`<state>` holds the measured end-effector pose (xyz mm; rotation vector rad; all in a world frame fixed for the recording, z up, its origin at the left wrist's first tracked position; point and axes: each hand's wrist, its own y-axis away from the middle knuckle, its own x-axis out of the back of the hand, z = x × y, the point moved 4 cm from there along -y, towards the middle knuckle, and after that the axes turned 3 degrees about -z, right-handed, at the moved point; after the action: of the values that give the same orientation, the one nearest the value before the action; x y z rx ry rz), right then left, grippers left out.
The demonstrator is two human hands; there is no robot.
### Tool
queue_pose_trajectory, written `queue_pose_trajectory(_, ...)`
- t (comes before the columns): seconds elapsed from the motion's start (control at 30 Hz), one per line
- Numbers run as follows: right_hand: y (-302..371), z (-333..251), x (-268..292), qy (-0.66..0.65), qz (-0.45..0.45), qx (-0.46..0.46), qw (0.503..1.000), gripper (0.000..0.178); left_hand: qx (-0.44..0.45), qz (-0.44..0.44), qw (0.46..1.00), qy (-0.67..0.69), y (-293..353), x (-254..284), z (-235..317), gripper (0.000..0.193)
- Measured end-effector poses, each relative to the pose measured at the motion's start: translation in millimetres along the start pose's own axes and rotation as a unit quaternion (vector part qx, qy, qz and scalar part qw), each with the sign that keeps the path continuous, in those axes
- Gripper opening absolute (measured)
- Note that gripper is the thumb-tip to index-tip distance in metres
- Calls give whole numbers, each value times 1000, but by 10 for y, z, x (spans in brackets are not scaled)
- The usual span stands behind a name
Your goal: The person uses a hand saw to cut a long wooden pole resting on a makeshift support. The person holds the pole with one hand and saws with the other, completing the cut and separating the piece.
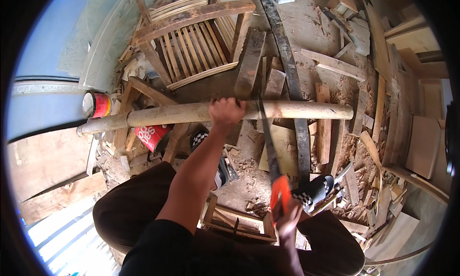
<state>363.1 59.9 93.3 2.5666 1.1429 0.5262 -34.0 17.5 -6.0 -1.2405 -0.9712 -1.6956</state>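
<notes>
A thick bamboo pole [167, 114] lies crosswise in front of me, its right part resting over a dark beam. My left hand [226, 111] is closed over the top of the pole near its middle. In my right hand [288, 214], slightly smeared by motion, is the orange handle of a handsaw [271, 154]. The blade points away from me and crosses the pole just right of my left hand. How deep its teeth sit in the bamboo, I cannot tell.
Beyond the pole stands a slatted wooden frame [194, 51]. A dark beam [282, 51] runs away from me. Two cans, one red [152, 136] and one red and yellow [99, 105], are at the left. Wood offcuts [335, 65] and shavings litter the floor around my checkered shoes [314, 189].
</notes>
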Motion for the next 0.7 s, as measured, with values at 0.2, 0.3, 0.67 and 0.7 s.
queue_pose_trajectory(0.2, -828, -494, -723, -86, 79, 24, 993, 32, 5, -38, 999, -9, 25, -28, -37, 41)
queue_pose_trajectory(0.3, -881, -530, -683, -204, 35, -49, 977, 35, 21, -70, 997, 6, 12, -2, -25, 43)
queue_pose_trajectory(0.67, 364, -408, -75, -165, -6, -80, 983, 46, 24, -82, 996, -13, 3, -23, -47, 48)
queue_pose_trajectory(0.7, 383, -331, -43, -165, -21, -86, 982, 41, 20, -59, 998, -14, 24, -26, -59, 47)
